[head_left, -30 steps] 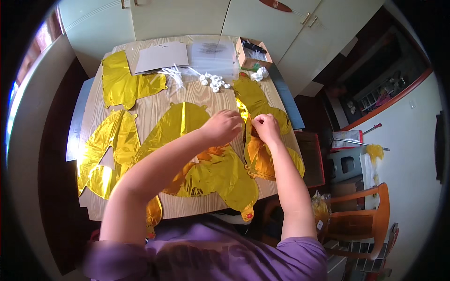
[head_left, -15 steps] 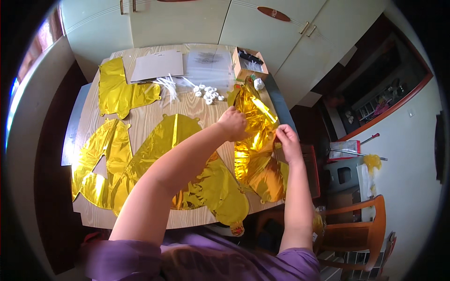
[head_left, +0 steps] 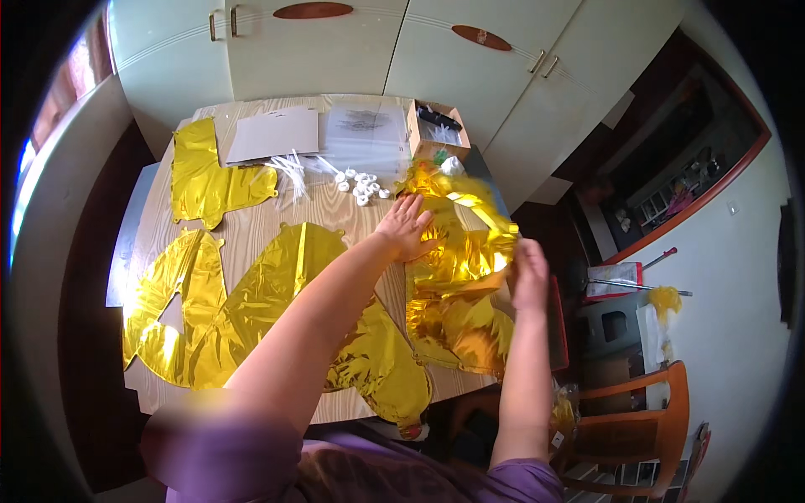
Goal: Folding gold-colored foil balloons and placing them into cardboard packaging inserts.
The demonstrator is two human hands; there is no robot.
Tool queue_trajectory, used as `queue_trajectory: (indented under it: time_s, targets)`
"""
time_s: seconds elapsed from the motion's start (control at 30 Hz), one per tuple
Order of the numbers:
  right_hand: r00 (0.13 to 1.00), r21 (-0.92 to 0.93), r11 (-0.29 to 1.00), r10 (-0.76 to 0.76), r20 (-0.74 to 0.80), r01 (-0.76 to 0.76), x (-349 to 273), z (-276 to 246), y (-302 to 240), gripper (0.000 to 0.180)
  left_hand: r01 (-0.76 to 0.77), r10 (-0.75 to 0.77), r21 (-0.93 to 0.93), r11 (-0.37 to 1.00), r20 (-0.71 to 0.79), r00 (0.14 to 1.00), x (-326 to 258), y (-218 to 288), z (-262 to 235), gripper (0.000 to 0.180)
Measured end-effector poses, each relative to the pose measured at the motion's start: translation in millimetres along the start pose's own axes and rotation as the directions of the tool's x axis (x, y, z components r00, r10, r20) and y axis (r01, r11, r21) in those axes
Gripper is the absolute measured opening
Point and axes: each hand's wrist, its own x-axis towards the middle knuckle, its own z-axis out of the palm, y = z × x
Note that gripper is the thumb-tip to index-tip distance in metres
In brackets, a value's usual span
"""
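A crinkled gold foil balloon (head_left: 470,289), flat and not inflated, lies along the right side of the table. My left hand (head_left: 405,228) presses on its left part with fingers spread. At its right edge, my right hand (head_left: 530,275) is closed on the foil, somewhat smeared by motion, and the foil there is lifted and curved. More flat gold balloons lie about: an A-shaped balloon (head_left: 151,335) at the left, a corner-shaped balloon (head_left: 191,180) at the far left, and another gold balloon (head_left: 289,260) partly hidden under my left forearm.
At the back of the wooden table (head_left: 251,220) are a grey card (head_left: 274,136), clear plastic sheets (head_left: 360,138), white sticks (head_left: 291,174), several white ribbon rolls (head_left: 362,186) and a small box (head_left: 439,138) with a black item. A wooden chair (head_left: 629,423) stands at right.
My left hand has opened and flattened on the foil. My right hand has moved slightly right and down, and the balloon's upper right part has lifted and bent. The view has shifted a little.
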Motion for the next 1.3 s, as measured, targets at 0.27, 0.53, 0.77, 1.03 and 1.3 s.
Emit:
queue_trajectory:
  time_s: [0.27,0.53,0.77,1.03,1.3]
  targets:
    - [0.789,0.612,0.611,-0.036,-0.613,0.503,-86,-207,-63,0.054,0.028,-0.028,0.006,1.0,-0.003,1.0,-4,0,-7,0.072]
    - [0.585,0.295,0.709,-0.202,-0.785,0.641,-159,-308,-156,0.054,-0.052,0.041,0.183,0.982,0.062,0.997,-7,14,-31,0.065]
    - [0.603,0.276,0.822,-0.1,-0.791,0.499,-142,-237,-169,0.054,0.031,-0.039,-0.394,0.919,-0.011,0.999,2,40,-52,0.043]
    - [0.929,0.468,0.812,-0.233,-0.286,0.348,-156,-236,-106,0.05,0.502,-0.431,-0.397,0.769,0.259,0.865,26,64,-49,0.064]
    - [0.915,0.31,0.873,-0.297,-0.273,0.376,-163,-202,-97,0.048,0.574,-0.484,-0.276,0.771,0.333,0.809,33,76,-37,0.045]
